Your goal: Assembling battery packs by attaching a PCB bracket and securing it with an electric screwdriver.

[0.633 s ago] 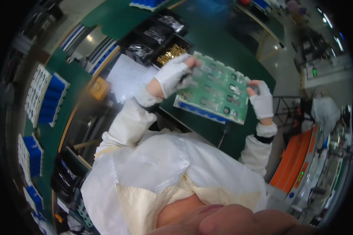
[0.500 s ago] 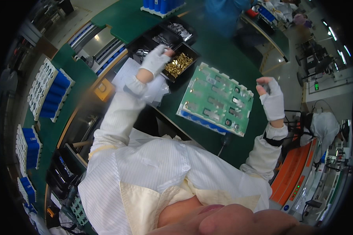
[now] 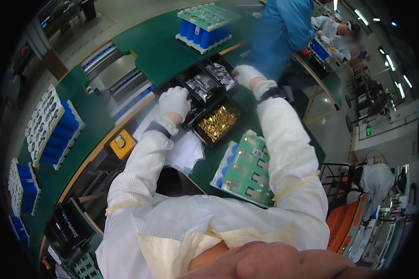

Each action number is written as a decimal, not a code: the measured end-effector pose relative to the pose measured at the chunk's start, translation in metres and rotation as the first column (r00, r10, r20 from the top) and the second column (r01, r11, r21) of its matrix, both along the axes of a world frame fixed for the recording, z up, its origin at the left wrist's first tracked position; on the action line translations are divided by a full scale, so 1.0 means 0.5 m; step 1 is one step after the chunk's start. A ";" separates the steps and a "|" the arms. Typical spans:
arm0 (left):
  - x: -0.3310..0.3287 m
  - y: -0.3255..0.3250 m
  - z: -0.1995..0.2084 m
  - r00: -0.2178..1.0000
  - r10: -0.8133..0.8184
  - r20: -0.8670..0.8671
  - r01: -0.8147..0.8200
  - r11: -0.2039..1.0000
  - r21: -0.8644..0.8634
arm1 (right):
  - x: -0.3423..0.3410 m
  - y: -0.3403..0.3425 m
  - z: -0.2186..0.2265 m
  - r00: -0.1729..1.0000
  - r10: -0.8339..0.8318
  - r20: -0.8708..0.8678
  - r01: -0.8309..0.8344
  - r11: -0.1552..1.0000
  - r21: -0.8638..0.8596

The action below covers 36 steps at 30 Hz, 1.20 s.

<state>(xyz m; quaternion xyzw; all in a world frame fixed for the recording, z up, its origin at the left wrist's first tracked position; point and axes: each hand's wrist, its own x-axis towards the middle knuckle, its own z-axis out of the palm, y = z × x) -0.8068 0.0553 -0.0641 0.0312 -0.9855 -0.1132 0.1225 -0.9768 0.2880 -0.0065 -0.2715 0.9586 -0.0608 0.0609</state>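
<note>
Black parts bins (image 3: 198, 122) stand together on the green bench. My left hand (image 3: 174, 103), in a white glove with bare fingertips, curls over their left edge; its fingertips are partly hidden. At their far right edge, my right hand (image 3: 248, 76) has its gloved fingers bent round the rim. Silver metal tabs (image 3: 201, 88) fill the bins between the hands, and small brass-coloured parts (image 3: 217, 122) lie in the nearest one. Below my right forearm sits a battery pack with a green plate (image 3: 246, 169) over blue cells; the forearm covers its right side.
White papers (image 3: 185, 151) lie beside the bins. At the back stands another blue battery pack (image 3: 198, 33), near a person in a blue coat (image 3: 277, 37). Further packs (image 3: 56, 128) stand on the left bench. A yellow box with a button (image 3: 122, 144) sits at the bench edge.
My right hand has gone from beside the battery pack to the far right bin edge. My left hand has left the brass-parts bin for the bins' left edge. The view has shifted.
</note>
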 end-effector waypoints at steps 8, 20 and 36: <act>-0.024 -0.005 0.003 1.000 0.011 0.015 -0.012 1.000 0.023 | -0.059 -0.082 -0.111 0.963 0.123 -0.238 -0.079 0.979 0.186; -0.023 -0.011 -0.005 1.000 0.000 0.019 -0.001 0.998 0.064 | -0.073 -0.086 -0.062 0.970 -0.235 -0.058 0.214 0.946 -0.245; -0.015 -0.010 -0.014 0.999 -0.015 -0.033 0.021 0.986 0.166 | 0.066 -0.112 0.137 0.992 -0.084 0.092 0.118 0.863 -0.492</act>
